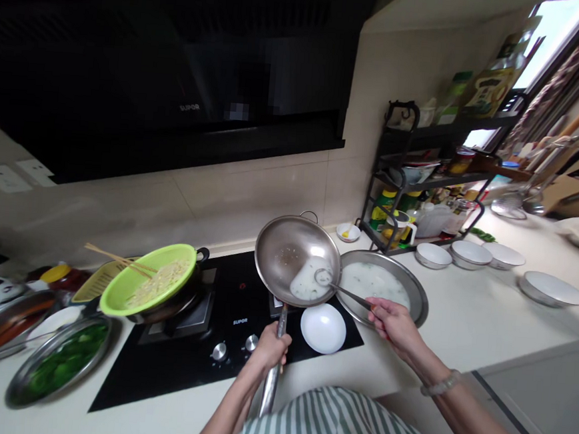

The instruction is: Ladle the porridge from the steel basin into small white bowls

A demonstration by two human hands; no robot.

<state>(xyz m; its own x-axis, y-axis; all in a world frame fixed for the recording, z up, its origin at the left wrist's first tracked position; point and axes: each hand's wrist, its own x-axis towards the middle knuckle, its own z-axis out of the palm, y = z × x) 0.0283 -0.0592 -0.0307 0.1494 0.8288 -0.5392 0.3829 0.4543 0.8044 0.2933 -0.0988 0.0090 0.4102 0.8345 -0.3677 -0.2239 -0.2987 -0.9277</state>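
Note:
My left hand (270, 348) is closed around the long handle of a steel wok (287, 247), which is tilted toward the right with a pool of pale milky liquid at its low edge. My right hand (395, 324) grips the handle of a metal ladle (323, 278) whose bowl rests in that liquid. Just right of the wok sits a wide steel basin (416, 292) holding more of the pale liquid. A small white plate (323, 328) lies on the black cooktop (192, 363) below the wok.
A green colander (128, 284) of noodles with chopsticks sits on a pot at the left burner. A steel dish of greens (54, 364) is at the near left. White bowls (470, 252) and a black spice rack (417, 180) stand at the right. A dark range hood hangs above.

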